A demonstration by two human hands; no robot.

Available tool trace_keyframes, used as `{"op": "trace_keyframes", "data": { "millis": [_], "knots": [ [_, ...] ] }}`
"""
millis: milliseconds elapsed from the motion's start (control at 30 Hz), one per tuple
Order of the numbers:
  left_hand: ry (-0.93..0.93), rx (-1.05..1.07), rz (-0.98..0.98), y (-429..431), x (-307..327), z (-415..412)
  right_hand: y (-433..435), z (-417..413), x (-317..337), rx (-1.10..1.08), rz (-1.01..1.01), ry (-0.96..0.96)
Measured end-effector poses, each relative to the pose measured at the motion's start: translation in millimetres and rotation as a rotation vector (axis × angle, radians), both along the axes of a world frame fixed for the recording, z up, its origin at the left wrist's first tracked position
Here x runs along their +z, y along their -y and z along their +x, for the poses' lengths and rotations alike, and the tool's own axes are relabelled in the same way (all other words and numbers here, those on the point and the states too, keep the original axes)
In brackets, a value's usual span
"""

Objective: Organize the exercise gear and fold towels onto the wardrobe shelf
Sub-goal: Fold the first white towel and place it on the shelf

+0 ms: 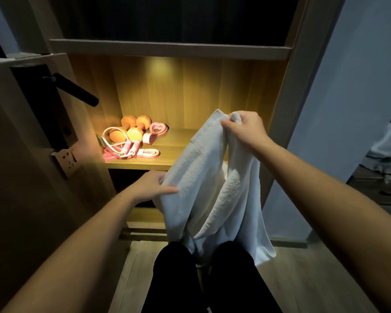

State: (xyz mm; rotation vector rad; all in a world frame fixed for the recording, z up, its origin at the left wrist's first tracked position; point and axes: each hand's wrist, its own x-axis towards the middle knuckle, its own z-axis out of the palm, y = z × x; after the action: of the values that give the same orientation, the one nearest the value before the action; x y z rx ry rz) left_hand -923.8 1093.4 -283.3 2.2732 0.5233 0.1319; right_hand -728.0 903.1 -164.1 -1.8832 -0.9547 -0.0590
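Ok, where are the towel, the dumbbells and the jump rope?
towel (196, 168), head view, on the flat left side that hangs down.
dumbbells (134, 133), head view, on a round front end.
jump rope (127, 147), head view, on one of its handles.

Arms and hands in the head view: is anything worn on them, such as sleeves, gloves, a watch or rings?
Nothing shows. The left hand and right hand are bare, no gloves, rings or watch, and both forearms are bare to the frame edge, no sleeves in view. Black trousers show below.
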Motion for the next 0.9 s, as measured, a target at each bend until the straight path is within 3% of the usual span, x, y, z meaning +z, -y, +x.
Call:
{"op": "trace_keyframes", "data": {
  "millis": [200,467,600,733,900],
  "knots": [
    [-0.251,0.047,0.020,-29,-51,-46,-6,13,-7,-0.087,-0.012,-0.021],
    [-0.401,0.125,0.243,-43,-95,-105,-13,26,-9,-0.178,-0.022,-0.063],
    [-0.494,0.184,0.209,-51,-119,-137,-13,33,-9,-0.235,-0.003,-0.087],
    [-0.476,0.333,0.038,-55,-140,-169,-7,39,-8,-0.255,0.002,-0.120],
    [-0.383,0.399,-0.003,-48,-145,-165,-5,36,-15,-0.231,-0.013,-0.128]
  ]
}}
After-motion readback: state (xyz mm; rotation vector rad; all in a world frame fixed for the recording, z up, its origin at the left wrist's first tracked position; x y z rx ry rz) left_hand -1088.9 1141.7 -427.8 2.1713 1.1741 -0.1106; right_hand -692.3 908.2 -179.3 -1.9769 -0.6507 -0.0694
